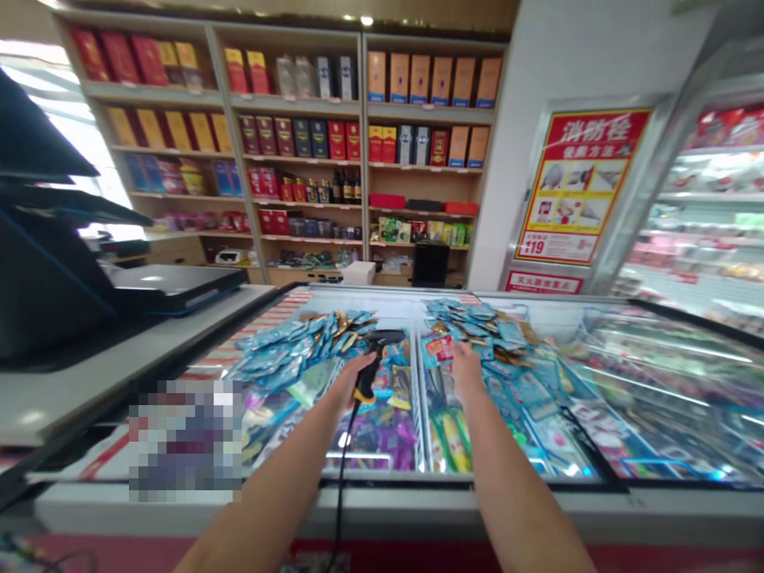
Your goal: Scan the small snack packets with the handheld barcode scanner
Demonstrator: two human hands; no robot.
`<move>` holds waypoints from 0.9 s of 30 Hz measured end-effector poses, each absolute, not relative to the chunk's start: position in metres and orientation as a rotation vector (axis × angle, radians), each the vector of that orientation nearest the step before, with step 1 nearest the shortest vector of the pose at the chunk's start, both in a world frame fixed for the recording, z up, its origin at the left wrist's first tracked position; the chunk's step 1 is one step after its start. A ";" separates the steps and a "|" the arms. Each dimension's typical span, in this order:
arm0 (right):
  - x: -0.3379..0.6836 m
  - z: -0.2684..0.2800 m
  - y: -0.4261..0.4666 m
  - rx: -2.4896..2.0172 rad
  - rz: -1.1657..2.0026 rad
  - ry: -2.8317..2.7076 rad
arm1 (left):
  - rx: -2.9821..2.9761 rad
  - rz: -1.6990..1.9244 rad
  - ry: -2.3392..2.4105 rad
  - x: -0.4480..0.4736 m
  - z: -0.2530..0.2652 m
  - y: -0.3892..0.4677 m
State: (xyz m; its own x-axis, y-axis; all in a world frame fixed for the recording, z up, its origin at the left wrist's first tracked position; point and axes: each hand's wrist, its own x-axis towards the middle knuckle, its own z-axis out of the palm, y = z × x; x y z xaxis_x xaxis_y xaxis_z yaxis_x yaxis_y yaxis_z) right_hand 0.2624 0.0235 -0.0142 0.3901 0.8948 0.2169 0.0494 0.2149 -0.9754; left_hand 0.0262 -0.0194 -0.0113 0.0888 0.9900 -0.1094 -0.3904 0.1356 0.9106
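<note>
My left hand is wrapped round the grip of a black and yellow barcode scanner, whose cord hangs down past the front edge. In my right hand is a small blue packet with a red patch, pinched at its right side. A heap of blue packets lies on the freezer's glass top left of the scanner. Just beyond and right of my right hand spreads another pile of blue and brown packets.
The chest freezer spans the front, with coloured goods seen through its glass. A counter with a black checkout machine stands at left. Shelves of boxes line the back wall; a red and yellow sign hangs right.
</note>
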 end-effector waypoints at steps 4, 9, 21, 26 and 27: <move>0.258 -0.020 0.027 -1.204 0.837 -1.028 | 0.844 1.216 0.957 0.026 -0.011 -0.020; 0.260 -0.026 0.030 -1.235 0.454 -1.383 | 0.820 1.230 0.982 0.026 -0.010 -0.020; 0.257 -0.048 0.043 -1.426 0.471 -1.457 | 1.017 1.163 1.044 0.033 0.000 -0.030; 0.258 -0.049 0.042 -1.386 0.395 -1.464 | 1.049 1.152 1.044 0.032 -0.003 -0.027; 0.259 -0.048 0.042 -1.386 0.383 -1.474 | 1.053 1.149 1.040 0.031 -0.004 -0.027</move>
State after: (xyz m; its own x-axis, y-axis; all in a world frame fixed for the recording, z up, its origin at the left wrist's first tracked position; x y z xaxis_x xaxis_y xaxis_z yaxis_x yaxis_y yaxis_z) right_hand 0.2585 0.0417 -0.0481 0.1960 0.8721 0.4483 0.5435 0.2839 -0.7899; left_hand 0.0315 -0.0270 -0.0037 0.1116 0.9903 -0.0823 -0.1808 0.1016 0.9782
